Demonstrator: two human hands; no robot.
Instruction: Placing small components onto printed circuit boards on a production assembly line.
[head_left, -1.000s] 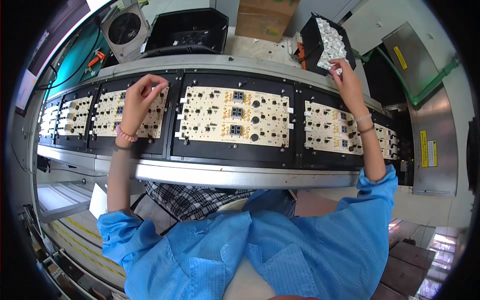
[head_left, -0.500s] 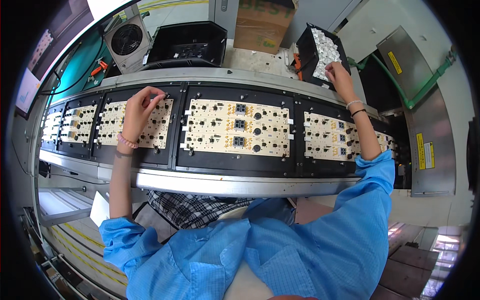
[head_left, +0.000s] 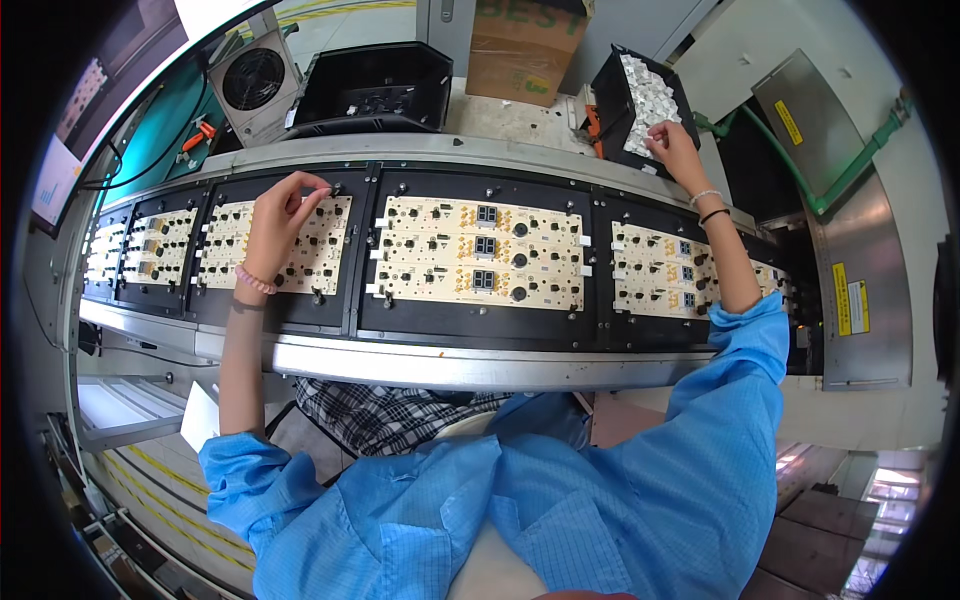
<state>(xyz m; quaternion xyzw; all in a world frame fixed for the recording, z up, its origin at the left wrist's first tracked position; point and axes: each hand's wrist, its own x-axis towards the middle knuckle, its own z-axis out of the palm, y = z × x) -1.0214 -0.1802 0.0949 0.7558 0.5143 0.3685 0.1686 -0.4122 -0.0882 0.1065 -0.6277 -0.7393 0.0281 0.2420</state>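
My left hand [head_left: 281, 222] is over the upper right corner of a cream circuit board panel [head_left: 331, 246], its thumb and forefinger pinched together. What they hold, if anything, is too small to make out. At the far right my right hand [head_left: 674, 153] reaches to the near edge of a black bin [head_left: 615, 110] heaped with small white parts [head_left: 652, 98]. Its fingers are curled and drawn together; whatever is between them cannot be made out. Directly in front lies another cream panel [head_left: 420, 270] with dark components and digit displays [head_left: 485, 247], set in a black frame [head_left: 450, 325].
Behind the line stand a black bin [head_left: 425, 70] with a few dark pieces, a cardboard box [head_left: 525, 55] and a fan unit [head_left: 250, 80]. Orange-handled pliers [head_left: 200, 135] lie far left. A green pipe [head_left: 855, 172] runs at the right. A metal rail [head_left: 450, 368] edges the near side.
The framed panels have shifted slightly to the right. My right hand has moved a little left at the bin's edge, while the left hand has stayed nearly in place.
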